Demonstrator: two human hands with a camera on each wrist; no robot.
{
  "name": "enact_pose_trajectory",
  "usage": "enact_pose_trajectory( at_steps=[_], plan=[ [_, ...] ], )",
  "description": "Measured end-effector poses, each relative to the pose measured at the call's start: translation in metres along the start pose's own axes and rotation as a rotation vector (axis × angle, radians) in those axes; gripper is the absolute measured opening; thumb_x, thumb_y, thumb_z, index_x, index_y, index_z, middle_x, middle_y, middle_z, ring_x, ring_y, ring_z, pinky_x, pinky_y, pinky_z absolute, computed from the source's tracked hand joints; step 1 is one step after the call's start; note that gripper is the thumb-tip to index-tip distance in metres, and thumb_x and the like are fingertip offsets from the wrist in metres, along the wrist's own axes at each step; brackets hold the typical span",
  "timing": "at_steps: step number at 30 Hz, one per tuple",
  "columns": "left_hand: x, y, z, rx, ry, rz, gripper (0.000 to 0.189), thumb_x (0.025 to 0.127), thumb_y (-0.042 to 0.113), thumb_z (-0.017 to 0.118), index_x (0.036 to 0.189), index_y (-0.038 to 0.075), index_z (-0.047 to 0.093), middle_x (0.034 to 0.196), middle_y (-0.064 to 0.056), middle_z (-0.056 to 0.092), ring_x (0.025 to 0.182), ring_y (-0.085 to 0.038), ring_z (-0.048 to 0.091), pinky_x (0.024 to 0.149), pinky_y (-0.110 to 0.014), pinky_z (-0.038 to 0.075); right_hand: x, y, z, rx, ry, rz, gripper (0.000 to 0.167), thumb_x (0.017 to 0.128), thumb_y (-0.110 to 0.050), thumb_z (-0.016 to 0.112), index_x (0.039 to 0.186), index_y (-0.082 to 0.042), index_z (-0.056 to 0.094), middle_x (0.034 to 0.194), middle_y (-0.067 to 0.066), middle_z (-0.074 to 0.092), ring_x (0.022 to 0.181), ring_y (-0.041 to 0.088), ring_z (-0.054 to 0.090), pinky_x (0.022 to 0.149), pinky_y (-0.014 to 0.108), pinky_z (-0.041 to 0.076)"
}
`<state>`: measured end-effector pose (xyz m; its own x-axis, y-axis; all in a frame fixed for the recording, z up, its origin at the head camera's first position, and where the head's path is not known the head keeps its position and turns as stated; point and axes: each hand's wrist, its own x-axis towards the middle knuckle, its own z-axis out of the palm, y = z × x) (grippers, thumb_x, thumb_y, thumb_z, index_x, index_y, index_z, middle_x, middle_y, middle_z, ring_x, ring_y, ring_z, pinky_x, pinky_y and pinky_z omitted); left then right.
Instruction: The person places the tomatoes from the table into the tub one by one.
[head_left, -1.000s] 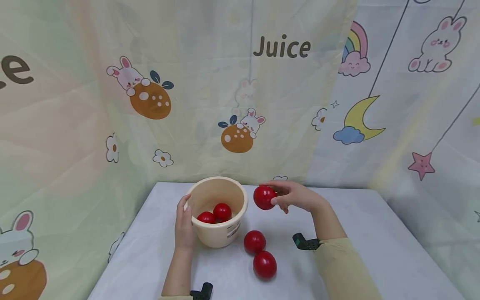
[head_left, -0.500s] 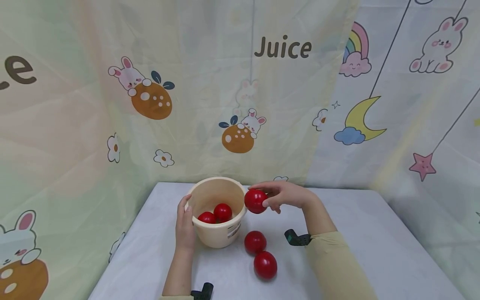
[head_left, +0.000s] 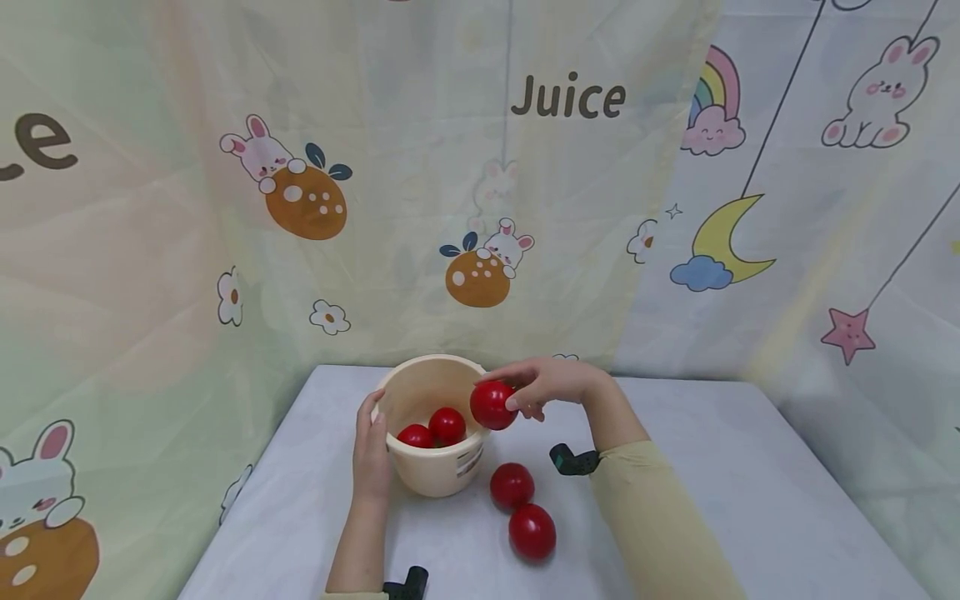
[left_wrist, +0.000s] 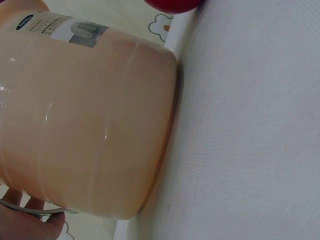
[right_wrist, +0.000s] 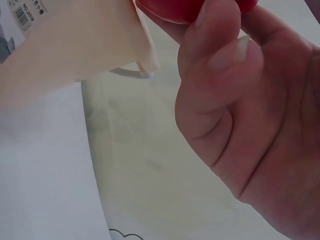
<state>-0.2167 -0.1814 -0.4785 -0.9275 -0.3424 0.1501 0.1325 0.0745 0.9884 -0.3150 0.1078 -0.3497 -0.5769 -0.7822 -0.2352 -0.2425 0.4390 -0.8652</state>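
Note:
My right hand (head_left: pixel 553 382) pinches a glossy red ball (head_left: pixel 491 406) between thumb and fingers at the right rim of a cream plastic bucket (head_left: pixel 433 473). In the right wrist view only the underside of this ball (right_wrist: pixel 172 10) shows, above the curled fingers (right_wrist: pixel 220 75). My left hand (head_left: pixel 371 457) holds the bucket's left side, with fingertips at the rim. The left wrist view shows its fingers (left_wrist: pixel 35 215) beside the thin bucket handle (left_wrist: pixel 37 210). Inside the bucket lie two red balls, one in the middle (head_left: pixel 447 425) and one further left (head_left: pixel 416 436).
Two more red balls, a farther one (head_left: pixel 512 486) and a nearer one (head_left: pixel 532 532), sit close together on the white table (head_left: pixel 675 492), right of the bucket. A printed cloth backdrop (head_left: pixel 397 208) stands behind the table and along its sides.
My right hand has moved left with the red ball, from right of the bucket to its right rim. The left hand and the bucket have stayed in place.

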Motion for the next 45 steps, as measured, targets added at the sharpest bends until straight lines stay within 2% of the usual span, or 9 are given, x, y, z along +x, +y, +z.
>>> enact_pose_trajectory(
  at_steps=[6, 20, 25, 28, 31, 36, 40, 45],
  plan=[
    [-0.001, 0.001, -0.001, 0.007, 0.003, 0.001, 0.038, 0.103, 0.045, 0.036, 0.141, 0.049, 0.037, 0.153, 0.017, 0.036, 0.144, -0.017, 0.031, 0.113, -0.064, 0.032, 0.015, -0.011, 0.002, -0.023, -0.052, -0.023, 0.055, 0.083, -0.031, 0.076, 0.135, -0.031, 0.059, 0.108, 0.011, 0.067, 0.077, 0.026, 0.064, 0.065, 0.033, 0.058],
    [-0.003, 0.009, 0.001, 0.032, 0.007, -0.047, 0.042, 0.102, 0.043, 0.043, 0.143, 0.048, 0.034, 0.155, 0.013, 0.034, 0.144, -0.019, 0.031, 0.11, -0.063, 0.037, 0.048, -0.03, 0.011, -0.073, -0.058, 0.042, 0.052, 0.083, -0.032, 0.074, 0.133, -0.037, 0.059, 0.115, 0.004, 0.066, 0.074, 0.022, 0.063, 0.07, 0.035, 0.058],
    [-0.002, 0.008, 0.0, 0.026, 0.005, -0.048, 0.043, 0.102, 0.042, 0.044, 0.143, 0.048, 0.034, 0.155, 0.013, 0.034, 0.144, -0.02, 0.031, 0.111, -0.064, 0.035, 0.06, -0.04, 0.015, -0.111, -0.045, 0.085, 0.053, 0.081, -0.036, 0.076, 0.131, -0.038, 0.06, 0.111, 0.003, 0.068, 0.079, 0.026, 0.065, 0.072, 0.035, 0.058],
    [-0.002, 0.007, 0.0, 0.028, 0.006, -0.052, 0.043, 0.101, 0.043, 0.045, 0.143, 0.049, 0.034, 0.155, 0.013, 0.034, 0.144, -0.02, 0.032, 0.111, -0.064, 0.035, 0.067, -0.044, 0.017, -0.138, -0.058, 0.088, 0.052, 0.081, -0.039, 0.075, 0.131, -0.038, 0.059, 0.106, 0.007, 0.069, 0.079, 0.026, 0.065, 0.071, 0.032, 0.057],
    [-0.003, 0.007, 0.0, 0.028, 0.002, -0.055, 0.044, 0.101, 0.045, 0.045, 0.144, 0.049, 0.033, 0.155, 0.013, 0.034, 0.143, -0.02, 0.032, 0.111, -0.064, 0.035, 0.074, -0.045, 0.019, -0.149, -0.067, 0.108, 0.049, 0.082, -0.04, 0.074, 0.13, -0.038, 0.061, 0.102, 0.012, 0.069, 0.075, 0.023, 0.062, 0.07, 0.03, 0.056],
    [-0.005, 0.008, 0.0, 0.034, -0.002, -0.062, 0.046, 0.1, 0.05, 0.045, 0.144, 0.049, 0.032, 0.155, 0.014, 0.033, 0.143, -0.02, 0.032, 0.112, -0.064, 0.034, 0.083, -0.043, 0.022, -0.14, -0.061, 0.167, 0.048, 0.08, -0.042, 0.077, 0.125, -0.038, 0.064, 0.098, 0.009, 0.068, 0.07, 0.019, 0.058, 0.067, 0.025, 0.053],
    [-0.005, 0.008, -0.001, 0.028, -0.006, -0.069, 0.044, 0.101, 0.047, 0.044, 0.144, 0.049, 0.033, 0.156, 0.013, 0.033, 0.145, -0.021, 0.031, 0.112, -0.065, 0.032, 0.091, -0.042, 0.025, -0.118, -0.084, 0.179, 0.047, 0.079, -0.039, 0.078, 0.124, -0.036, 0.064, 0.101, 0.007, 0.068, 0.069, 0.019, 0.055, 0.064, 0.023, 0.051],
    [-0.003, 0.007, -0.002, 0.032, -0.006, -0.08, 0.042, 0.102, 0.046, 0.041, 0.144, 0.05, 0.032, 0.156, 0.012, 0.032, 0.146, -0.021, 0.03, 0.113, -0.066, 0.03, 0.096, -0.041, 0.027, -0.112, -0.105, 0.17, 0.05, 0.081, -0.033, 0.078, 0.129, -0.034, 0.063, 0.114, 0.002, 0.068, 0.069, 0.018, 0.053, 0.062, 0.022, 0.051]
  ],
)
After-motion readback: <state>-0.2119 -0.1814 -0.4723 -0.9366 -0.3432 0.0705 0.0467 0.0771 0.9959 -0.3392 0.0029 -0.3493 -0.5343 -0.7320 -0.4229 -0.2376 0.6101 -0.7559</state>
